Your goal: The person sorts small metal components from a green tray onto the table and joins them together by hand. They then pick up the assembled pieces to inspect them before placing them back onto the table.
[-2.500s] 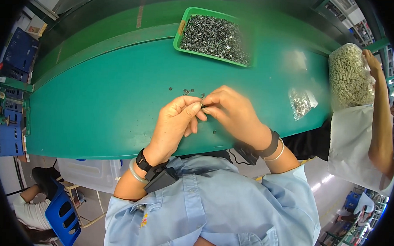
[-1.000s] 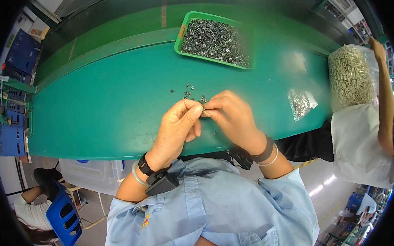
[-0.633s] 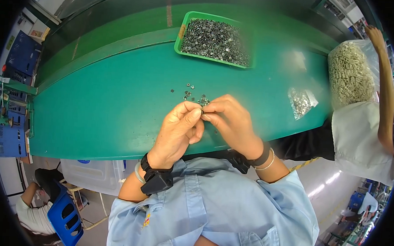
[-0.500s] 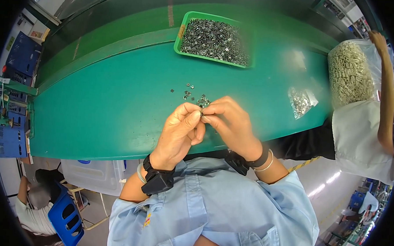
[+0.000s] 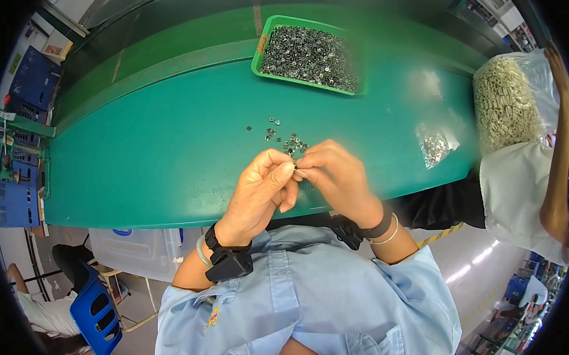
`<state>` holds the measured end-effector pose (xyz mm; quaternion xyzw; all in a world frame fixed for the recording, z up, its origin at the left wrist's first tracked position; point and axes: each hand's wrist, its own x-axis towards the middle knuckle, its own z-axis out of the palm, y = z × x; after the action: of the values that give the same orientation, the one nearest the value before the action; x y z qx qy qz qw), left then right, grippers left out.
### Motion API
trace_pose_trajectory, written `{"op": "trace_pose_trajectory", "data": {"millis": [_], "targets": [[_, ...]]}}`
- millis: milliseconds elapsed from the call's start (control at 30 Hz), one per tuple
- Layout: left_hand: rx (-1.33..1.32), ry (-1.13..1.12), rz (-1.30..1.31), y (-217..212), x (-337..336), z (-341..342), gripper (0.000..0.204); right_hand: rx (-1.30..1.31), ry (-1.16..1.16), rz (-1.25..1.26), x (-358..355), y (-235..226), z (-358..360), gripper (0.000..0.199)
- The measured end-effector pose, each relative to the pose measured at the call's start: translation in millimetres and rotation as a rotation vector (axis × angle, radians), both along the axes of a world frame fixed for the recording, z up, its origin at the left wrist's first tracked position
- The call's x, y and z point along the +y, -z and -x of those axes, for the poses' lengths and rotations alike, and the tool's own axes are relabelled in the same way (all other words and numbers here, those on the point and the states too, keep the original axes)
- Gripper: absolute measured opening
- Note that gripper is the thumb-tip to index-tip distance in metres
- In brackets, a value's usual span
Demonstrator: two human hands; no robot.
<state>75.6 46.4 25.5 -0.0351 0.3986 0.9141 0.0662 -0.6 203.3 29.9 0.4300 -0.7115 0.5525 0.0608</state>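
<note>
Over the near part of the green table (image 5: pixel 139 165), my left hand (image 5: pixel 258 192) and my right hand (image 5: pixel 338 180) meet fingertip to fingertip. Between the left thumb and forefinger is a small dark part (image 5: pixel 296 167), mostly covered by the fingers. The right thumb and forefinger pinch at the same spot, touching it. Just beyond my fingertips lies a loose scatter of small square metal pieces (image 5: pixel 292 143). Farther back stands a green tray (image 5: pixel 257 65) heaped with many small metal pieces (image 5: pixel 306 55).
To the right are a small clear bag of metal parts (image 5: pixel 436 146) and a large bag of pale yellowish parts (image 5: pixel 507 105). A co-worker's arm (image 5: pixel 558 158) reaches up beside it. A green conveyor strip (image 5: pixel 189 37) runs behind the table. A blue chair (image 5: pixel 97 312) stands lower left.
My fingertips have parted slightly and shifted a little to the right, showing more of the scattered pieces. The co-worker's arm on the right has moved slightly.
</note>
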Motion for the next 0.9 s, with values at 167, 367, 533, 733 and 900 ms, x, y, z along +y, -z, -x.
{"op": "trace_pose_trajectory", "data": {"millis": [167,367,533,733,900], "targets": [[-0.012,0.016,-0.13,-3.8,0.9,-2.8,0.015,-0.042,-0.007,0.05,-0.5,-0.4,-1.9,0.018],[0.007,0.051,-0.283,8.1,0.9,-3.0,0.014,-0.039,-0.028,0.08,-3.6,-0.5,-5.8,0.02],[-0.005,0.057,-0.317,7.9,-0.1,-3.8,0.013,-0.009,-0.038,0.082,-6.0,-1.3,-6.6,0.02],[0.037,0.069,-0.196,3.0,-4.6,-4.1,0.014,0.008,-0.045,0.094,-6.9,3.1,-7.0,0.019],[-0.012,0.076,-0.087,-4.1,-5.8,-5.1,0.016,-0.074,-0.059,0.079,-3.7,5.4,-7.1,0.016]]}}
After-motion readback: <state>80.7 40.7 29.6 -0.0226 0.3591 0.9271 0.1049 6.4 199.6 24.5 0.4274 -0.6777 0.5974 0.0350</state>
